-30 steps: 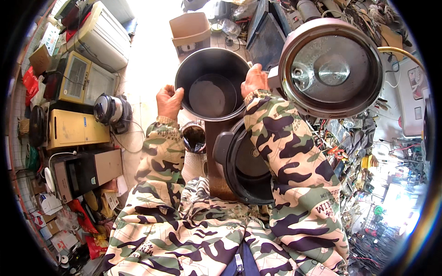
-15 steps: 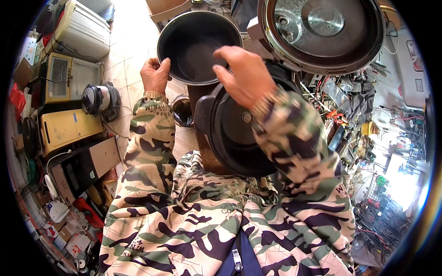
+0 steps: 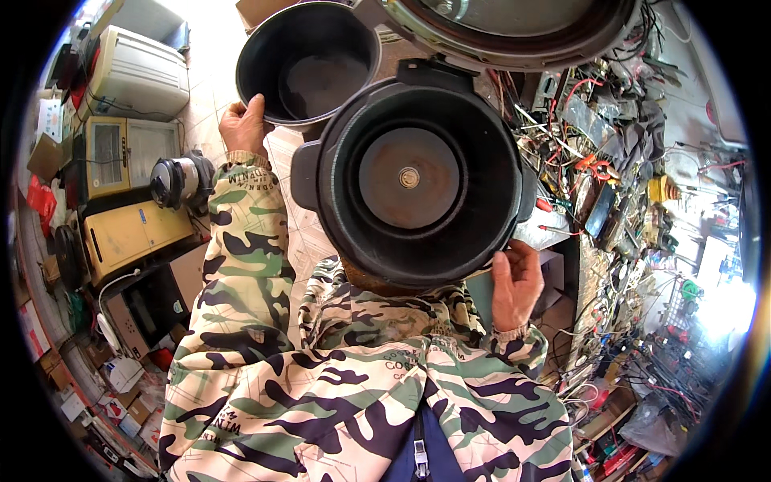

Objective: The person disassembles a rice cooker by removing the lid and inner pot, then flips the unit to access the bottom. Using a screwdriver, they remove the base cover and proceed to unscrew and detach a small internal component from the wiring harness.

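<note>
My left hand (image 3: 244,127) grips the rim of a dark-lined metal inner pot (image 3: 309,64) at the far left, thumb on the near edge. The pot has nothing visible inside. In front of me stands the black body of an electric pressure cooker (image 3: 482,169); its open well shows a round, brown-stained heating plate (image 3: 381,189) with a small metal sensor in the centre. My right hand (image 3: 518,283) is at the cooker's near right edge, thumb and fingers closed about its rim. Beyond the cooker, the round lid (image 3: 554,52) stands raised, its underside partly out of view.
Tools, wires and loose parts (image 3: 602,153) crowd the right side. Another cooker (image 3: 181,178) stands on the tiled floor to the left, beside a yellow cabinet (image 3: 136,241) and other appliances. A cardboard box (image 3: 261,11) lies at the far edge.
My right hand has left the inner pot and come back to the cooker's near right edge, uncovering the well. The left hand still holds the pot. The view has shifted.
</note>
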